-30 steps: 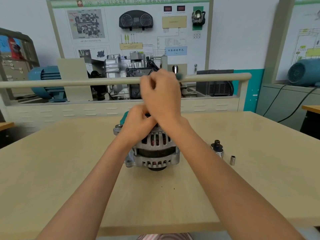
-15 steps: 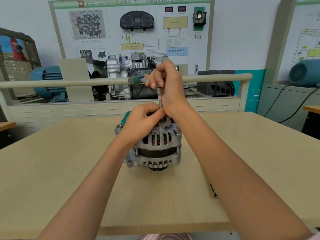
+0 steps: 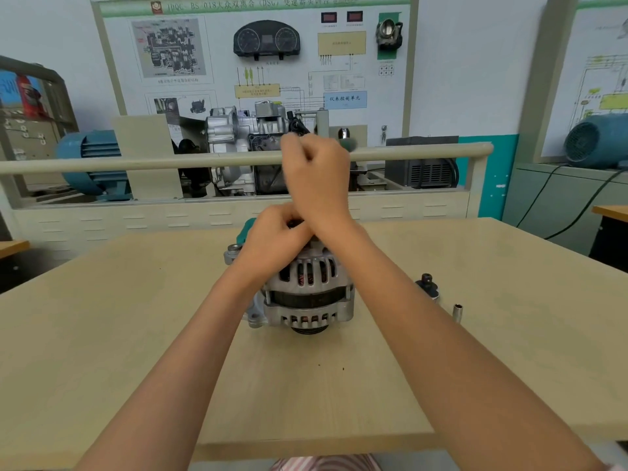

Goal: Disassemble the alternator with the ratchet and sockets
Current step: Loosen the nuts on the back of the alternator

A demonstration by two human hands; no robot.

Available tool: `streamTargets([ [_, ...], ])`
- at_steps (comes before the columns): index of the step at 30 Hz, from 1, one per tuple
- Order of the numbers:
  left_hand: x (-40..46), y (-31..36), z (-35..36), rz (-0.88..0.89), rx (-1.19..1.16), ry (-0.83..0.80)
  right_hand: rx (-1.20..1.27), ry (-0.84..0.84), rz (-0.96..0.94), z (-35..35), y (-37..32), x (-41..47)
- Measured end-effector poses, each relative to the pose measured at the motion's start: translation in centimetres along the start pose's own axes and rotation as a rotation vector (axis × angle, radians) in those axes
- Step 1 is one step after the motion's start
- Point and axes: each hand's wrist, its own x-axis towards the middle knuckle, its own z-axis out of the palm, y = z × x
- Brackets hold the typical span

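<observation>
A silver alternator [image 3: 306, 297] stands on the wooden table [image 3: 102, 351], pulley end down. My left hand [image 3: 275, 239] is curled on its top, and what the fingers hold is hidden. Above it my right hand [image 3: 316, 178] is fisted round the ratchet handle, whose green end [image 3: 348, 143] sticks out to the right of the fist. The ratchet's shaft and socket are hidden behind my hands. A teal part [image 3: 244, 232] shows behind my left hand.
To the right of the alternator lie a black-topped adapter [image 3: 427, 285] and a small silver socket [image 3: 457, 311]. A beige rail [image 3: 136, 161] and a training stand with a gearbox [image 3: 244, 137] run along the table's far side.
My right hand has swung the ratchet handle from pointing left, half a second ago, back to pointing right. The left hand stays on the alternator's top.
</observation>
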Motion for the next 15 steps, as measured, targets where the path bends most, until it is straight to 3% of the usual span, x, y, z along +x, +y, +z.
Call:
streamTargets([
  [4,0.1,0.3,0.1,0.054,-0.009,-0.035,0.655,-0.061,0.348,-1.2,0.3,1.5],
  [6,0.1,0.3,0.2,0.092,0.014,-0.022,0.721,-0.07,0.367,-1.4,0.3,1.6],
  [9,-0.1,0.3,0.1,0.13,0.038,-0.015,0.362,-0.018,0.188,-0.9,0.3,0.3],
  [13,-0.1,0.0,0.2,0.037,-0.007,0.025,-0.523,0.083,-0.169,0.0,0.6,-1.1],
  [15,-0.1,-0.1,0.3,0.015,0.005,0.044,-0.653,0.107,-0.187,0.2,0.3,-1.3],
])
